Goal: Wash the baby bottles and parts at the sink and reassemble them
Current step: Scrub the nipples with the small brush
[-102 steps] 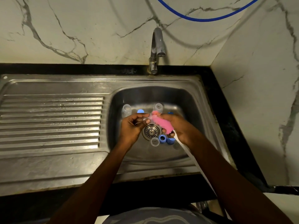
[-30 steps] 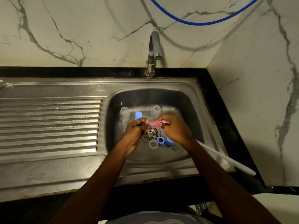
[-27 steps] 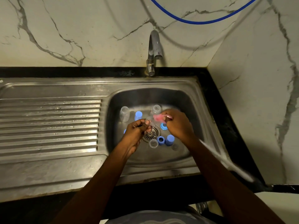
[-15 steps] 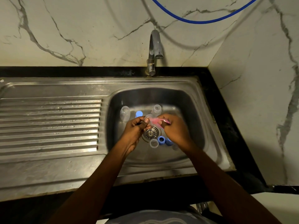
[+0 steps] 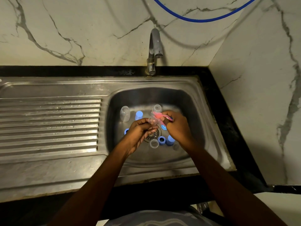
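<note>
Over the drain of the steel sink (image 5: 197, 121), my left hand (image 5: 140, 132) pinches a small clear bottle part (image 5: 153, 122). My right hand (image 5: 176, 128) grips a pink bottle brush (image 5: 157, 116) whose head sits against that part. Two clear bottles stand at the back of the basin, one on the left (image 5: 125, 113) and one behind the brush (image 5: 157, 108). Blue caps and rings lie on the basin floor: one at the back (image 5: 139, 115), one at the left (image 5: 126, 131), two in front (image 5: 161, 140) (image 5: 170, 140). A clear ring (image 5: 154, 143) lies by the drain.
The tap (image 5: 154, 46) stands above the back rim with no water seen running. A ribbed steel drainboard (image 5: 48, 126) spreads to the left. Marble walls close in behind and on the right. A blue hose (image 5: 202, 19) hangs along the wall.
The brush went from a sideways angle to head against the clear part, rubbing back and forth. Its white handle, seen sticking out right a second ago, is hidden now. My left hand stayed put.
</note>
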### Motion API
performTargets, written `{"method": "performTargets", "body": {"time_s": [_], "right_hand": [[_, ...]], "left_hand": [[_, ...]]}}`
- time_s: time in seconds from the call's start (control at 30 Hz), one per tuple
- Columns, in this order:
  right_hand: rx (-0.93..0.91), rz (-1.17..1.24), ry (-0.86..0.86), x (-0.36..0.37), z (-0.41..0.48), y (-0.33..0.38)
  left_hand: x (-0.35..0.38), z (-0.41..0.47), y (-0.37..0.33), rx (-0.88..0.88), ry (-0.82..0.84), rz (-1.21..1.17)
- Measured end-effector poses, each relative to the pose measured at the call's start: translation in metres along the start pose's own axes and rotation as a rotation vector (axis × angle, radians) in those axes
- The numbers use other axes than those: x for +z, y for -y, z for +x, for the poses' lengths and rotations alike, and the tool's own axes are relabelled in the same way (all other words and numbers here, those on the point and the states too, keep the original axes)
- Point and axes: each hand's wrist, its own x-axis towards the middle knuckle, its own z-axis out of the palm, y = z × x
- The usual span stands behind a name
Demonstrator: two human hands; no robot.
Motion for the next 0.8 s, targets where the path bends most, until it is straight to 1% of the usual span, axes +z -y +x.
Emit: {"method": "performTargets", "body": {"time_s": [0.1, 0.2, 0.27, 0.33, 0.4, 0.47, 0.57, 0.6, 0.7, 0.73, 0.8], "right_hand": [[-0.021, 0.007, 0.013, -0.007, 0.000, 0.000], [-0.045, -0.008, 0.027, -0.012, 0.003, 0.000], [-0.046, 0.016, 0.001, -0.009, 0.002, -0.001], [-0.056, -0.019, 0.021, -0.003, -0.001, -0.006], [-0.051, -0.130, 0.096, -0.001, -0.004, -0.012], [-0.033, -0.185, 0.147, -0.007, -0.002, -0.011], [-0.008, -0.093, 0.033, -0.009, -0.001, -0.007], [-0.023, -0.099, 0.019, -0.006, -0.003, -0.006], [-0.010, -0.168, 0.140, 0.002, -0.007, -0.009], [0.015, -0.177, 0.110, 0.003, -0.004, -0.014], [0.084, -0.078, -0.057, 0.006, 0.002, -0.019]], "left_hand": [[-0.002, 0.003, 0.001, -0.003, -0.001, 0.035], [-0.006, 0.005, 0.005, 0.035, -0.015, 0.247], [-0.006, 0.007, 0.006, 0.069, -0.058, 0.319], [-0.006, 0.010, 0.006, 0.111, -0.107, 0.331], [-0.008, 0.013, 0.007, 0.137, -0.145, 0.350], [-0.011, 0.012, 0.012, 0.149, -0.137, 0.354], [-0.009, 0.011, 0.015, 0.167, -0.139, 0.308], [-0.008, 0.011, 0.014, 0.177, -0.142, 0.286], [-0.008, 0.014, 0.007, 0.193, -0.134, 0.232], [-0.010, 0.014, 0.006, 0.196, -0.123, 0.237], [-0.012, 0.015, 0.006, 0.202, -0.098, 0.276]]}}
